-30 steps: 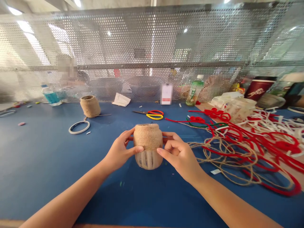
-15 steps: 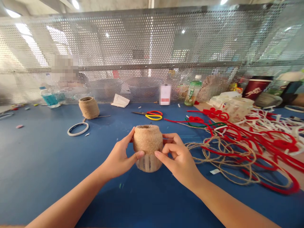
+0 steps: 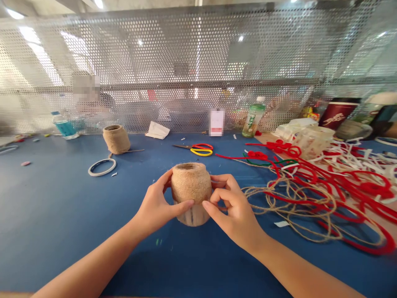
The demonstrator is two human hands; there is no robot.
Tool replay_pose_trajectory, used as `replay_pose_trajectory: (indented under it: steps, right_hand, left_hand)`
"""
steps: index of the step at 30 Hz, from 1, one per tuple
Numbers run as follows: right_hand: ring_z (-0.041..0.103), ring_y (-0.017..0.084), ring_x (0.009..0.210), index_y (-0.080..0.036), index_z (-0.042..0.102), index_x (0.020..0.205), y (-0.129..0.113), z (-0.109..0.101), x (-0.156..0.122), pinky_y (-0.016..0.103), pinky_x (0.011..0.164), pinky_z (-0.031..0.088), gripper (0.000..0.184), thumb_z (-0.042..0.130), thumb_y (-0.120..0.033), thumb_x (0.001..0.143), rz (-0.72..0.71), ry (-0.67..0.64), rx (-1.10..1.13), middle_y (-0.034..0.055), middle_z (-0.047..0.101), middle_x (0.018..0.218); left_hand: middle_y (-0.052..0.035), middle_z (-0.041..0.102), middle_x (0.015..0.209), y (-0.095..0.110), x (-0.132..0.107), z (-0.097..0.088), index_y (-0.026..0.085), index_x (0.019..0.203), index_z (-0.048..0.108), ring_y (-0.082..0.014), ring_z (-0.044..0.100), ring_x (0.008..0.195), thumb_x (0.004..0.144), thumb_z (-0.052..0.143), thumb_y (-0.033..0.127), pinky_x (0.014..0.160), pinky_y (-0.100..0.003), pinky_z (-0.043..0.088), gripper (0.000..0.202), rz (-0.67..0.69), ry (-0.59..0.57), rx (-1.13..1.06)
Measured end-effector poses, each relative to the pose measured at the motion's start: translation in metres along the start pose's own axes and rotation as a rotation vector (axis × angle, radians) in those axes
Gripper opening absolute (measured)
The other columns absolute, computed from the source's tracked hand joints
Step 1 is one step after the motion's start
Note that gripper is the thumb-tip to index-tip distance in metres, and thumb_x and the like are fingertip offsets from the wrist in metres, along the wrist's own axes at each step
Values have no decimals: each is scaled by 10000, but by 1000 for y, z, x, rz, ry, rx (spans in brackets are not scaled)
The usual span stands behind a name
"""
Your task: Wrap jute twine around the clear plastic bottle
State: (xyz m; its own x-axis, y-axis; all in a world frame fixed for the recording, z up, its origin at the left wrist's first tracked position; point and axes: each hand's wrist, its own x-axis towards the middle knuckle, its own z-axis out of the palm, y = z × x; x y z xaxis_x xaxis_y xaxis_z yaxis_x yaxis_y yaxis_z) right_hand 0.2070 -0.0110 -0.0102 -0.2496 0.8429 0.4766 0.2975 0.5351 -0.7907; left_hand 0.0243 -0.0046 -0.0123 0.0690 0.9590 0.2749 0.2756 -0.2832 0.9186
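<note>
A small jar (image 3: 191,186), wrapped in tan jute twine on its upper part and bare translucent below, stands upright in the middle of the blue table (image 3: 62,207). My left hand (image 3: 156,205) grips its left side, thumb across the front at the twine's lower edge. My right hand (image 3: 231,207) holds the right side, thumb and forefinger pressed against the twine. Loose jute twine (image 3: 291,203) trails off to the right.
A second twine-wrapped jar (image 3: 117,139) and a tape ring (image 3: 102,167) lie at the back left. Scissors (image 3: 198,149) lie behind the jar. Red cords (image 3: 341,182) and white strips pile up on the right. Bottles, cups and a perforated metal screen (image 3: 198,70) line the far edge.
Both thumbs have slid closer together along the twine's lower edge at the front of the jar. The jar has stayed in about the same place.
</note>
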Motion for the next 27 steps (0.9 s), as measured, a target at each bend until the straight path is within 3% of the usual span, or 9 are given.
replay_pose_trajectory:
  steps: [13,20,27]
  right_hand:
    - [504,205,1012,-155,510,556,0,0,1,206,564,540,199,575,-184,742,-53,31,-94,82,427,990]
    - [507,195,975,-157,517,561,-1,2,0,220,567,537,188,572,-157,740,-129,25,-152,76,418,970]
    - [504,190,957,-158,521,567,0,3,-1,362,811,496,186,564,-135,746,-230,28,-224,62,422,956]
  left_hand:
    - [-133,514,1251,-8,4,-2,137,1256,366,-272,485,1161,635,706,313,996,-422,384,730,37,-91,-72]
    - [-147,479,1265,-7,-1,-3,153,1338,208,-273,466,1167,643,674,280,1006,-439,353,846,74,-75,-6]
    - [-121,499,1212,-3,-6,2,210,1352,180,-291,487,1143,530,769,354,998,-453,351,1021,39,-8,51]
